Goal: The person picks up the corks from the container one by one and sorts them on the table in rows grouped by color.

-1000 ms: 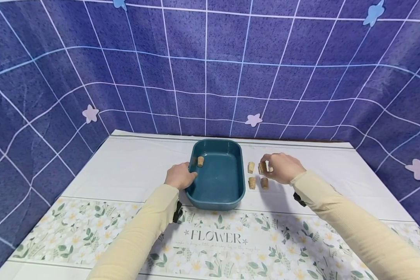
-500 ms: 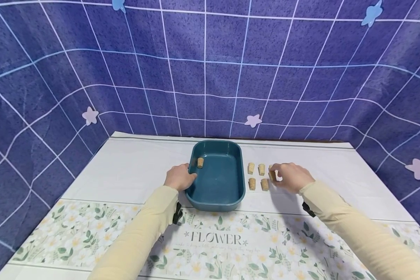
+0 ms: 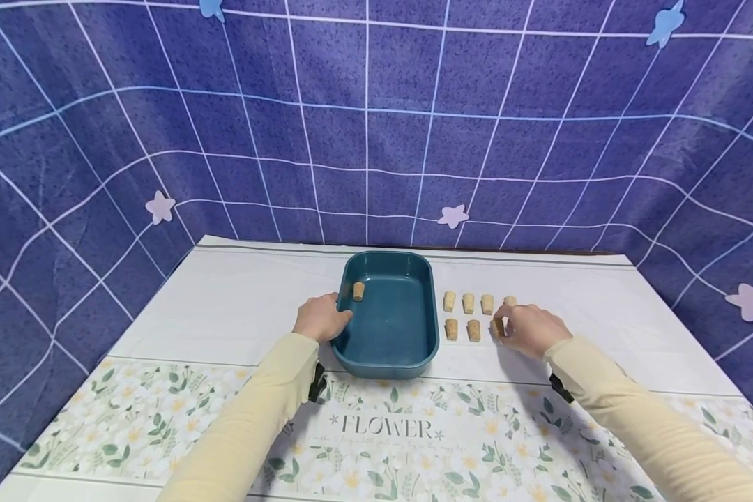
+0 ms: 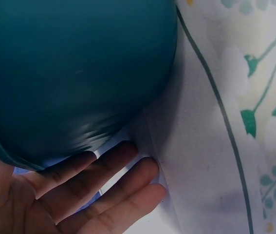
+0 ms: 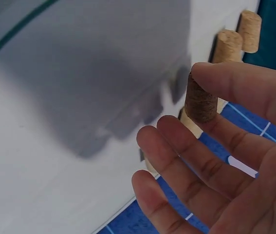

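Note:
My left hand [image 3: 321, 318] holds the left rim of a deep blue-green tray [image 3: 385, 371]. Its thumb is over the rim, and in the left wrist view the fingers [image 4: 123, 183] lie along the outer wall. Inside the tray, near its left wall, is one cork stopper [image 3: 358, 291]. To the right of the tray, my right hand [image 3: 533, 329] pinches another cork stopper [image 5: 201, 102] between thumb and index finger, the other fingers spread loosely. This cork lines up with two corks of the nearer row, the left one [image 3: 452, 330] and the right one [image 3: 473, 330].
Behind the nearer row runs a farther row of several paler corks [image 3: 468, 304], the rightmost [image 3: 510, 300] partly covered by the right hand. The white table cover [image 3: 257, 279] has a floral band [image 3: 401, 425] in front. A purple grid-patterned cloth [image 3: 376, 139] hangs behind and at the sides.
My right hand has moved right and nearer to me with its cork, uncovering corks of the farther row. The left hand and the tray have stayed in place.

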The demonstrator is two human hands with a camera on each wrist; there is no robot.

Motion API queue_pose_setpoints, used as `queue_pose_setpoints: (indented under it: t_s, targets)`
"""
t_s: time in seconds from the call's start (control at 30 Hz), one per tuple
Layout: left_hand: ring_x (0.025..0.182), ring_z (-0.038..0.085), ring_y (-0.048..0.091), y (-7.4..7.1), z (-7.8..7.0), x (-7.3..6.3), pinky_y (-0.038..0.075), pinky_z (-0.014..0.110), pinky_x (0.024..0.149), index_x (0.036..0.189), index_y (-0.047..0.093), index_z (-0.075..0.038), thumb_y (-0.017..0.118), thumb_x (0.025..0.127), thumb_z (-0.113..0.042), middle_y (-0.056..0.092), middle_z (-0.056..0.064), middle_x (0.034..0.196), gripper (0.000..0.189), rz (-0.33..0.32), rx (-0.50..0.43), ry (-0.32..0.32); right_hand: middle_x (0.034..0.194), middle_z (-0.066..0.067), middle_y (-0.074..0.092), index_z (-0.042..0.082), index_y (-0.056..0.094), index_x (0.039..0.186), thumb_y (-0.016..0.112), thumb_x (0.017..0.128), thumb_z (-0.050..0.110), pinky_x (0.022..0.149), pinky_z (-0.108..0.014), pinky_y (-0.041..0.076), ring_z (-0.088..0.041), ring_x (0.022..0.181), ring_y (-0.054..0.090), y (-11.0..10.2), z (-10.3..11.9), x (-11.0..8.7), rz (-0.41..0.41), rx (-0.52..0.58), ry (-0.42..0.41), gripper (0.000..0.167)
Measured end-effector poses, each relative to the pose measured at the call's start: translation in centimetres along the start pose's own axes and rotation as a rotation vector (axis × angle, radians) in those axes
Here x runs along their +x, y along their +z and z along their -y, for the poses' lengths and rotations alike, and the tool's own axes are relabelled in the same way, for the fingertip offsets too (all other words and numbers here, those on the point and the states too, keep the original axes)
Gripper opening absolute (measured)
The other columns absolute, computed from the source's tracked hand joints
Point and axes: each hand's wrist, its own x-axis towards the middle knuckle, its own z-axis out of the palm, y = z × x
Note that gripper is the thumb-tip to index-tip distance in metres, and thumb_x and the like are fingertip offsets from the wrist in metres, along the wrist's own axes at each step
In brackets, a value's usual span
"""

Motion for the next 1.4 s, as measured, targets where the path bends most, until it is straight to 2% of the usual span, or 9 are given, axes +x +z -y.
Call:
queue_pose_setpoints:
  t_s: [0.17, 0.37, 0.67, 1.1, 1.4]
  targets:
    - [0.122, 0.043, 0.060, 0.0, 0.0, 0.0, 0.048, 0.052, 0.103, 0.144, 0.050, 0.009, 0.056, 0.102, -0.022, 0.061, 0.028, 0.133, 0.053, -0.003, 0.002, -0.005, 0.084, -0.003, 0.069, 0.009, 0.070, 0.104, 0.078, 0.080, 0.007, 0.061, -0.043, 0.053, -0.020, 0.073, 0.063, 0.6, -0.3, 0.0, -0.005, -0.005, 0.006, 0.024]
    - [0.114, 0.042, 0.065, -0.1, 0.0, 0.0, 0.051, 0.051, 0.099, 0.139, 0.057, 0.007, 0.057, 0.102, -0.022, 0.067, 0.026, 0.124, 0.047, -0.010, -0.002, 0.006, 0.080, -0.002, 0.067, 0.009, 0.070, 0.104, 0.079, 0.079, 0.006, 0.057, -0.042, 0.051, -0.019, 0.069, 0.061, 0.9, -0.2, 0.1, -0.030, -0.017, 0.014, 0.026]
    - [0.121, 0.043, 0.060, 0.0, 0.0, 0.1, 0.047, 0.052, 0.103, 0.143, 0.052, 0.008, 0.056, 0.103, -0.023, 0.063, 0.027, 0.131, 0.051, 0.002, 0.010, 0.009, 0.081, -0.002, 0.065, 0.001, 0.067, 0.120, 0.084, 0.079, 0.008, 0.060, -0.043, 0.052, -0.019, 0.071, 0.060, 0.9, -0.3, -0.1, -0.020, -0.018, 0.025, 0.045]
    - [0.126, 0.044, 0.057, -0.2, 0.0, 0.2, 0.045, 0.053, 0.106, 0.146, 0.048, 0.008, 0.055, 0.103, -0.023, 0.059, 0.027, 0.137, 0.054, 0.004, 0.006, -0.004, 0.078, 0.001, 0.062, 0.003, 0.069, 0.119, 0.082, 0.082, 0.010, 0.058, -0.038, 0.049, -0.016, 0.068, 0.057, 1.1, -0.4, 0.1, -0.033, -0.006, 0.014, 0.040]
    - [0.126, 0.044, 0.056, -0.2, -0.1, 0.1, 0.045, 0.053, 0.106, 0.147, 0.047, 0.008, 0.056, 0.103, -0.024, 0.058, 0.028, 0.138, 0.055, 0.006, 0.010, -0.008, 0.079, 0.000, 0.063, 0.005, 0.071, 0.112, 0.082, 0.081, 0.011, 0.057, -0.039, 0.049, -0.017, 0.068, 0.057, 1.2, -0.5, 0.1, -0.037, -0.007, 0.016, 0.033]
